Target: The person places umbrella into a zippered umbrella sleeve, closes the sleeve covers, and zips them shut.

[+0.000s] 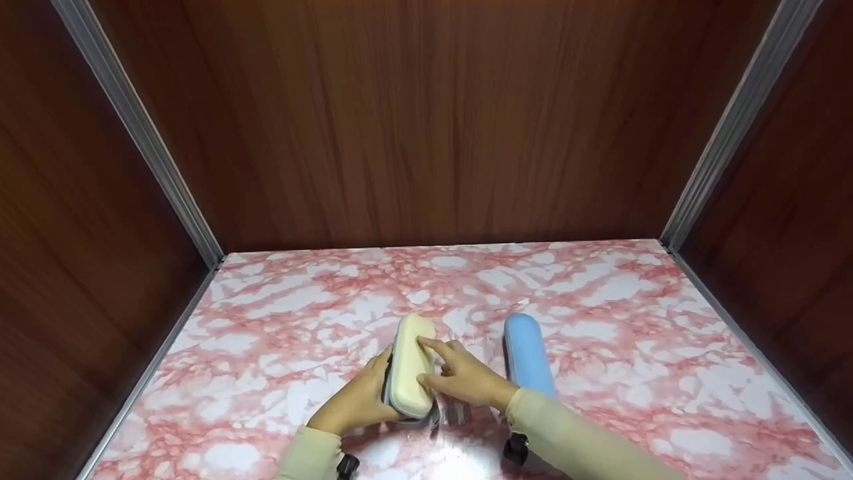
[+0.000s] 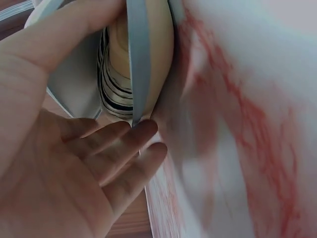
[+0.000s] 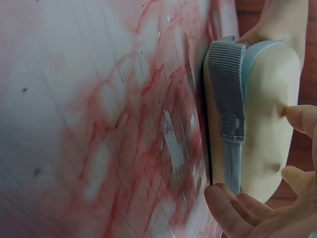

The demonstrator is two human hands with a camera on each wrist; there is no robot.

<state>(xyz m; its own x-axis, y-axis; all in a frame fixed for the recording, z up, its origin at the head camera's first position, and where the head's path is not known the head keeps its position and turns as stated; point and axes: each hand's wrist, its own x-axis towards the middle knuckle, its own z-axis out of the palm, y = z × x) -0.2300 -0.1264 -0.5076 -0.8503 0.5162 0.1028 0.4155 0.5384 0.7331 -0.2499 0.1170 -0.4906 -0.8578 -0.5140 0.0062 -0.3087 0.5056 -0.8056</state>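
A cream oblong zip case (image 1: 414, 367) with a pale grey rim stands near the middle of the table front. My left hand (image 1: 363, 399) holds it from the left, thumb against its side, the other fingers loosely bent below. From the left wrist view, dark and cream curved bands (image 2: 115, 91) show beside the grey rim. My right hand (image 1: 470, 377) has two fingertips pressing dents into the soft cream top, while its other fingers bend by the rim. A grey ribbed strap (image 3: 229, 89) lies along the case's side.
A blue oblong case (image 1: 528, 353) lies to the right, partly behind the right forearm. The red-and-white marbled table (image 1: 266, 333) is enclosed by brown wood-grain panels (image 1: 426, 120) with grey metal corner posts (image 1: 143, 130).
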